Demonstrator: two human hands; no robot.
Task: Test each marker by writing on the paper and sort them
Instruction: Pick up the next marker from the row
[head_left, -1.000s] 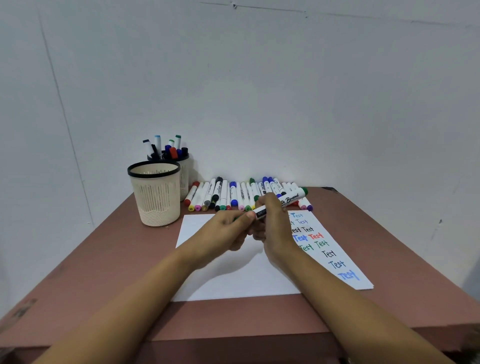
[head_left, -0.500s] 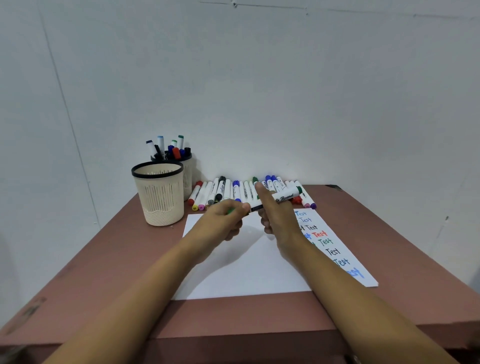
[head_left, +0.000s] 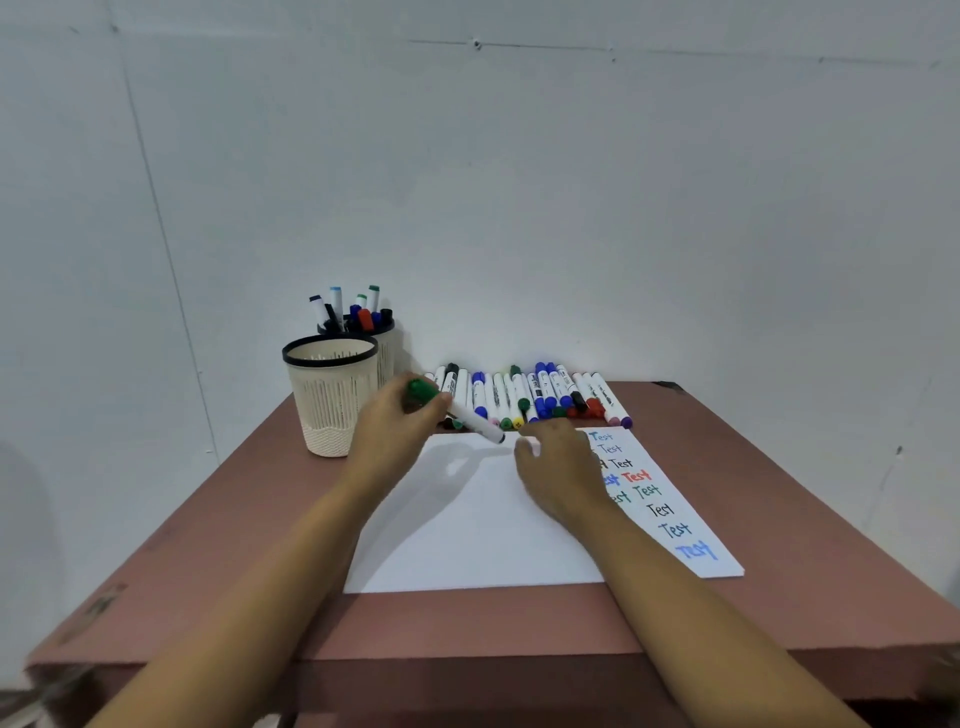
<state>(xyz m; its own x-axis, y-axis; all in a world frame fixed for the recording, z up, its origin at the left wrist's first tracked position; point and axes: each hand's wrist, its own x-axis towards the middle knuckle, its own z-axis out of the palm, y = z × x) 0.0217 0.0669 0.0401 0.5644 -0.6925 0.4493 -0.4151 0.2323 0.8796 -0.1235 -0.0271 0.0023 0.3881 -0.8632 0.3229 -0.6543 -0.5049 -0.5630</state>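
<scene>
Over the paper (head_left: 467, 530), left hand (head_left: 395, 431) clamps green marker (head_left: 475, 422); right hand (head_left: 558, 467) hovers, fingers slack.

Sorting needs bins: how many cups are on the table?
2. The front cup stands left of the marker row; the back cup, holding markers, stands just behind it.

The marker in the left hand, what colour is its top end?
Green. The head view shows the marker in the left hand.
</scene>
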